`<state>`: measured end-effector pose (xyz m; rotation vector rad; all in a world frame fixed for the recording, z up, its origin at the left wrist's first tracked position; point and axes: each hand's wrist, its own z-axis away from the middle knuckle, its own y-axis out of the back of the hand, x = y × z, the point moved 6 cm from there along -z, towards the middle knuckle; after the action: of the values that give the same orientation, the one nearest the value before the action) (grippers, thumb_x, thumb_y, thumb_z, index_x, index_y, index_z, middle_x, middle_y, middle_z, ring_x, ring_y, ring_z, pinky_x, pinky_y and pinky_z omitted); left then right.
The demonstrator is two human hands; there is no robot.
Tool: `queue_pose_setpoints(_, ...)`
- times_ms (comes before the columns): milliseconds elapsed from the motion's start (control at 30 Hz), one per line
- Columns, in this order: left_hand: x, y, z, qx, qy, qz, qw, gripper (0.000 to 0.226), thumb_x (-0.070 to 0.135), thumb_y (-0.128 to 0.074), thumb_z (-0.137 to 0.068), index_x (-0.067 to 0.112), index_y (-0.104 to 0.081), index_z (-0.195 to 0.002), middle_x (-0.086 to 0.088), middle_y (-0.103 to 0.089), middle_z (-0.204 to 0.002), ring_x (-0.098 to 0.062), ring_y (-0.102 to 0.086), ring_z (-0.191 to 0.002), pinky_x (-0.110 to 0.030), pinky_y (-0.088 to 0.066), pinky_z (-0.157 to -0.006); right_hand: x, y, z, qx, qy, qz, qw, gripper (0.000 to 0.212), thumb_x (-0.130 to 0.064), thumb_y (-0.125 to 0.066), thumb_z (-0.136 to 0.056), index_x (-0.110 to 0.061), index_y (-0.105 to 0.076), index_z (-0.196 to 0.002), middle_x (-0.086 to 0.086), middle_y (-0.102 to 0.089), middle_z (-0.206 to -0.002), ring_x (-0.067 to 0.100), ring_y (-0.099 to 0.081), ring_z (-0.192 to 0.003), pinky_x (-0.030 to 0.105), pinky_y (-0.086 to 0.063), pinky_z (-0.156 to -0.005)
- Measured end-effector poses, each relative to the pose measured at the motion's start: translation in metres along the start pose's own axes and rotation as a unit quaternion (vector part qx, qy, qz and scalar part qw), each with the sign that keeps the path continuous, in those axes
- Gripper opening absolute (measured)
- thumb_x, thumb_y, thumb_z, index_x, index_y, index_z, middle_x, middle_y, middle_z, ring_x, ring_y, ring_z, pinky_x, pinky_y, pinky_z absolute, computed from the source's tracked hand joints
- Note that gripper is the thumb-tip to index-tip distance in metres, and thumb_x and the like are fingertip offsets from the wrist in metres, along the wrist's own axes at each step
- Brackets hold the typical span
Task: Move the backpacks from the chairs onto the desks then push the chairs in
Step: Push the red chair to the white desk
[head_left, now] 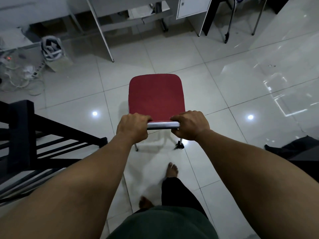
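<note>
A chair with a red padded seat (156, 94) and a chrome frame stands on the tiled floor in front of me, its seat bare. My left hand (133, 127) and my right hand (190, 125) both grip the chrome top bar (163, 125) of its backrest, one at each end. A white desk (107, 26) stands ahead at the far side, its legs and underside showing. No backpack is in sight.
A black railing (44, 135) runs along my left. Cables, a power strip and a paper bag (51, 50) lie on the floor at the far left. Another chair's metal legs (229, 23) and a white cabinet (191, 7) stand at the far right. Dark cloth (293, 147) lies at the right.
</note>
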<state>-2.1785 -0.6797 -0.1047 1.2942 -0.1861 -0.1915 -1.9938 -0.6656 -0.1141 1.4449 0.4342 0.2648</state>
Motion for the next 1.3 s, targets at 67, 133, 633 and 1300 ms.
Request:
queue_pose_setpoints(67,-0.002,0.003,-0.012,-0.002,0.001,0.001,1.000,0.041,0.028,-0.064,-0.077,0.038,-0.063,-0.117,0.007,-0.071,-0.093,-0.020,-0.065,-0.081,-0.031,-0.050,-0.071,0.006,0.001,-0.011,-0.006,0.004,0.002,1.000,0.035,-0.050,-0.054,-0.071,-0.036,-0.071,-0.098,-0.006,-0.071,-0.082,0.027,-0.066,-0.075,0.029,-0.048,-0.061)
queue_pose_setpoints(133,-0.005,0.008,-0.024,0.001,0.003,0.001,1.000,0.041,0.028,-0.065,-0.077,0.039,-0.063,-0.116,0.007,-0.070,-0.091,-0.020,-0.065,-0.079,-0.031,-0.051,-0.070,0.012,0.002,-0.023,-0.006,0.004,0.001,1.000,0.035,-0.051,-0.054,-0.071,-0.036,-0.070,-0.098,-0.006,-0.071,-0.082,0.027,-0.066,-0.075,0.029,-0.046,-0.060)
queue_pose_setpoints(633,-0.006,0.043,-0.101,0.008,0.039,0.009,0.999,0.033,0.036,-0.067,-0.079,0.038,-0.065,-0.112,0.009,-0.071,-0.088,-0.018,-0.066,-0.075,-0.032,-0.056,-0.071,0.066,0.027,-0.097,-0.002,0.041,0.003,0.999,0.028,-0.050,-0.056,-0.071,-0.034,-0.070,-0.089,-0.004,-0.069,-0.073,0.029,-0.063,-0.066,0.026,-0.039,-0.054)
queue_pose_setpoints(1300,0.005,0.044,-0.129,0.016,0.045,-0.006,0.999,0.046,0.029,-0.064,-0.075,0.036,-0.064,-0.120,0.006,-0.074,-0.099,-0.023,-0.069,-0.083,-0.031,-0.052,-0.068,0.093,0.024,-0.122,-0.038,0.085,0.021,0.995,0.034,-0.049,-0.059,-0.077,-0.037,-0.070,-0.107,-0.007,-0.069,-0.086,0.025,-0.066,-0.072,0.027,-0.046,-0.059)
